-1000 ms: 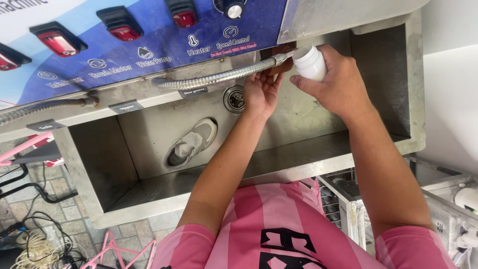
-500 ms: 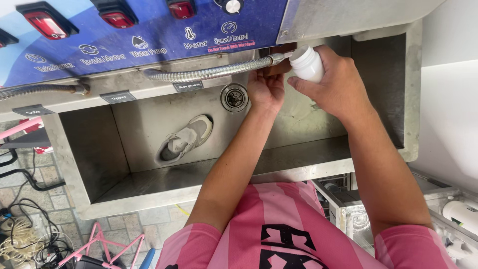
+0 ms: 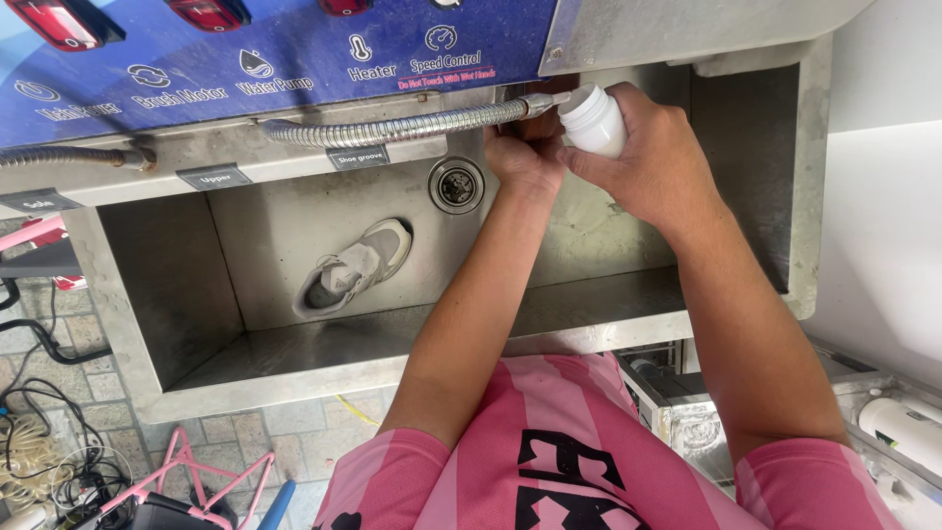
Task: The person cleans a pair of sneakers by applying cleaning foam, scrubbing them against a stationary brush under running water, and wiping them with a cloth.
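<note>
My right hand (image 3: pixel 655 157) grips a small white plastic bottle (image 3: pixel 592 118), its open mouth turned left against the nozzle of a flexible metal hose (image 3: pixel 392 129). My left hand (image 3: pixel 525 152) is closed around the hose's end just below the nozzle. The hose runs left along the front of a blue control panel (image 3: pixel 294 49). Below my hands lies a grey and white sneaker (image 3: pixel 355 267) on its side on the floor of a stainless steel sink basin (image 3: pixel 324 358).
A round drain (image 3: pixel 455 185) sits in the basin's back wall. A second metal hose (image 3: pixel 69 157) hangs at the left. Red switches (image 3: pixel 59 20) line the panel. Cables and a pink frame (image 3: pixel 186 466) lie on the paved floor at lower left. White equipment (image 3: pixel 898 422) is at lower right.
The view has shifted, so everything sits further left and up in the frame. Both hands keep the same hold on the hose end and the bottle.
</note>
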